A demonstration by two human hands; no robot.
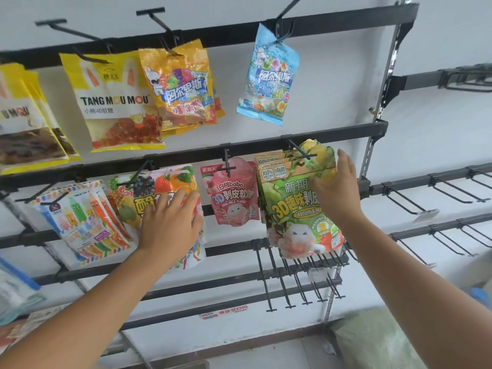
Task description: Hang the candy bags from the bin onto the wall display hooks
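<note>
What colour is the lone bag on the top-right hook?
The candy bag is light blue, seen in the head view.

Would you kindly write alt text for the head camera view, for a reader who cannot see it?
A person's right hand holds the top of a green candy bag at a hook on the wall rack, while the left hand rests flat on a fruit candy bag. More bags hang above and beside them; hooks at right are bare.

White wall [332, 75], green sack [372, 339] lower right, red-lettered sticker [223, 312]
</note>
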